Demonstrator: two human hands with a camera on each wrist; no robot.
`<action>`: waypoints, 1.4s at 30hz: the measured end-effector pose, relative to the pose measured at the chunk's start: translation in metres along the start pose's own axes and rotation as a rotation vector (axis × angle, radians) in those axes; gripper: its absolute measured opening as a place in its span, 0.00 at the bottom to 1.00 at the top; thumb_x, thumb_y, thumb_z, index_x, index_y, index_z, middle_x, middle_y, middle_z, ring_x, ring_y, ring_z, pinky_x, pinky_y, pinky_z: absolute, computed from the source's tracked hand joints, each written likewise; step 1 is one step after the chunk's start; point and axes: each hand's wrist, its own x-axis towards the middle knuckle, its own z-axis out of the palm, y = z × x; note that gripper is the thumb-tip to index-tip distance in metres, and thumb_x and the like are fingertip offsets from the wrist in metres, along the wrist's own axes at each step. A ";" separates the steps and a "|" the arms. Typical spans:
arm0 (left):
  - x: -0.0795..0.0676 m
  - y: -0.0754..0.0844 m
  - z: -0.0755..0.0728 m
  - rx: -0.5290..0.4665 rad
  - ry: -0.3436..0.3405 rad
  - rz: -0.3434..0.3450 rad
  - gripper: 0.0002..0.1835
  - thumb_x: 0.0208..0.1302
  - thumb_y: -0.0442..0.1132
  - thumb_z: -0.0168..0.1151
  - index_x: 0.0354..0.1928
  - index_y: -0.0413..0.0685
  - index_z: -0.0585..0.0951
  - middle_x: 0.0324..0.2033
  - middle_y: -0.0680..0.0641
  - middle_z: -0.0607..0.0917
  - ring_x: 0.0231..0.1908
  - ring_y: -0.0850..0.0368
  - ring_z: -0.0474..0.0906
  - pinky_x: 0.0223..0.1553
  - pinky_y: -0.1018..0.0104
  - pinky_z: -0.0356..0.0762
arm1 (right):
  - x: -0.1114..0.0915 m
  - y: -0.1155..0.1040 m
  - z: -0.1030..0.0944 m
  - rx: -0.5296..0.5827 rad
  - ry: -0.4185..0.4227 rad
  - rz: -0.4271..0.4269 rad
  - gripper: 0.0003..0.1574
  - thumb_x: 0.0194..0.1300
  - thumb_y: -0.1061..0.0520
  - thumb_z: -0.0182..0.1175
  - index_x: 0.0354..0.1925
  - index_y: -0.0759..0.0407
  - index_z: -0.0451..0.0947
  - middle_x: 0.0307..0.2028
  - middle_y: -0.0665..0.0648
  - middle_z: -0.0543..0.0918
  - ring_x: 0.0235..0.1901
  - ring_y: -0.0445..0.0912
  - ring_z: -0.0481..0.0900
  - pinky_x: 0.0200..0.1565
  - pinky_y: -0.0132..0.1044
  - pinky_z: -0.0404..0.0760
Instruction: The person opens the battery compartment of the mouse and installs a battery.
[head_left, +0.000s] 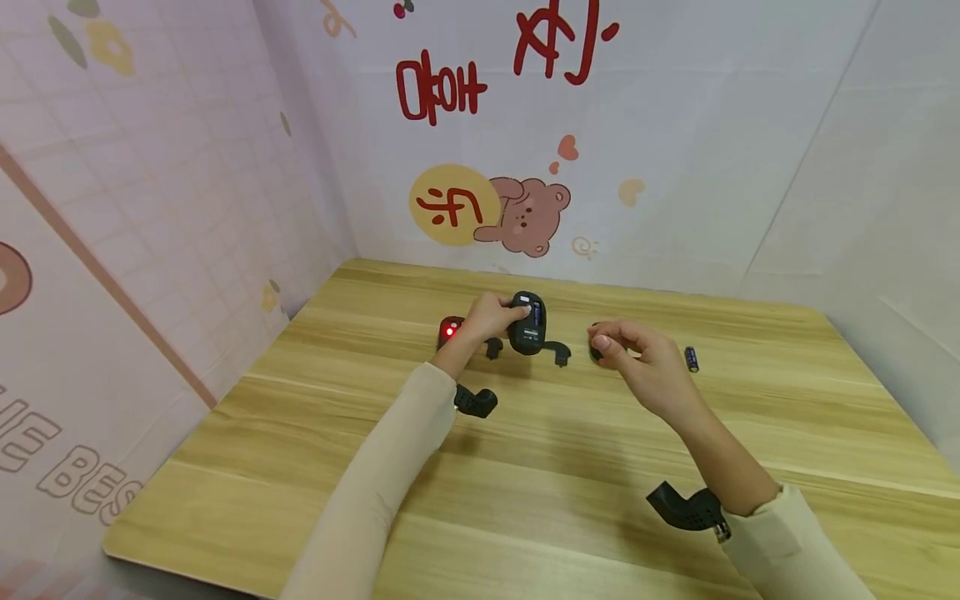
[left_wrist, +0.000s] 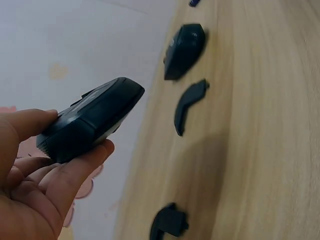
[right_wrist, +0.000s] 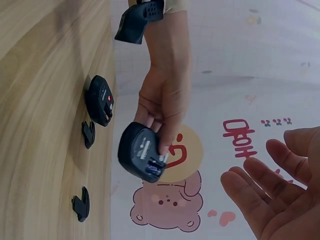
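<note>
My left hand (head_left: 491,318) holds a black computer mouse (head_left: 528,333) above the table, thumb on one face and fingers behind. The mouse's underside faces the head view, its compartment uncovered with a battery (right_wrist: 154,169) inside. My right hand (head_left: 647,362) is raised to the right of it, with loosely bent fingers and nothing in them. Behind its fingertips in the head view lies another black mouse (left_wrist: 186,51), partly hidden. Two curved black battery covers (head_left: 558,352) (right_wrist: 88,134) lie on the table, on either side below the held mouse.
Left of the left hand, a mouse (right_wrist: 100,101) lies underside up with a red light on. A loose battery (head_left: 692,359) lies right of the right hand. The wooden table (head_left: 525,517) meets a printed backdrop (head_left: 660,150) at its far edge. Both wrists carry black camera mounts (head_left: 686,508).
</note>
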 end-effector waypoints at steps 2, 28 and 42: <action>0.006 -0.005 0.002 0.037 0.006 -0.013 0.20 0.62 0.41 0.61 0.51 0.33 0.78 0.41 0.36 0.81 0.36 0.46 0.82 0.37 0.57 0.81 | -0.001 0.001 -0.001 0.001 0.000 0.002 0.13 0.68 0.57 0.53 0.42 0.65 0.79 0.47 0.61 0.80 0.33 0.37 0.80 0.37 0.32 0.82; 0.028 -0.045 0.026 0.191 0.119 -0.142 0.14 0.62 0.42 0.62 0.34 0.35 0.84 0.29 0.42 0.84 0.22 0.55 0.80 0.19 0.71 0.77 | -0.008 0.008 -0.006 0.091 0.025 -0.018 0.13 0.68 0.60 0.52 0.43 0.69 0.77 0.42 0.63 0.80 0.38 0.36 0.79 0.39 0.36 0.82; 0.018 -0.039 0.038 0.584 0.217 0.005 0.14 0.63 0.43 0.60 0.26 0.39 0.81 0.21 0.50 0.78 0.23 0.61 0.69 0.21 0.69 0.69 | -0.008 0.009 -0.009 0.101 0.026 -0.024 0.12 0.68 0.61 0.53 0.42 0.68 0.77 0.44 0.62 0.79 0.37 0.36 0.79 0.38 0.34 0.82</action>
